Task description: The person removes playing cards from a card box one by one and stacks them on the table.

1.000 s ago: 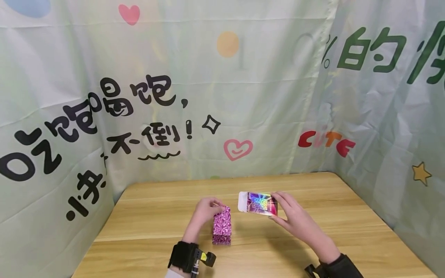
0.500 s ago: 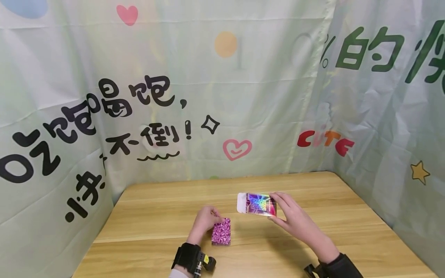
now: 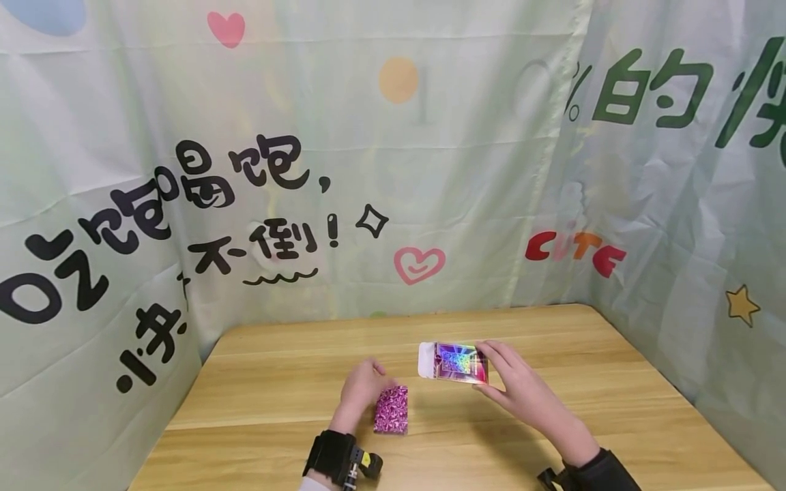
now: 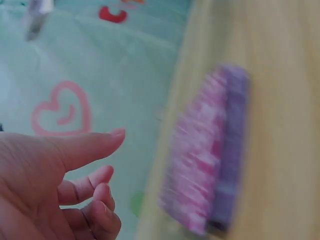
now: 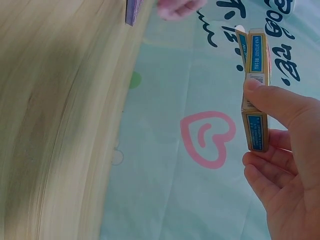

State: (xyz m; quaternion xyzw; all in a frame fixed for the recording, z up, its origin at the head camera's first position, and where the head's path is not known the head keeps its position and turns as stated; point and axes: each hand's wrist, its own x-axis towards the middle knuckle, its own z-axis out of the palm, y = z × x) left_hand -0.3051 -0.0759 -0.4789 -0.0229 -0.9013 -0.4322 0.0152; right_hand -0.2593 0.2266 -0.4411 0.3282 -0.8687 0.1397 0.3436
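Two of your hands are showing in the head view: your left hand is hovering at the far left corner of the purple-patterned stack, which is lying on the wooden table, while your right hand is holding the shiny box, its white flap sticking out toward your left. From this angle you are hiding your left fingertips' contact, if any, so the head view is not settling it. In the left wrist view, your left thumb is standing apart from the loosely curled fingers, which are gripping nothing, and the stack is lying beside them with a gap showing; blur is softening its edges. If you are coming down off-centre there, your fingertips could be catching only the upper layers, and the stack would probably be skewing or spreading. In the right wrist view, your right thumb is pressing one narrow side of the box while the fingers are supporting it from behind, clamped on it well off the table. Should you be squeezing harder, the thin walls could be buckling; a flap swinging inward could be blocking the mouth.
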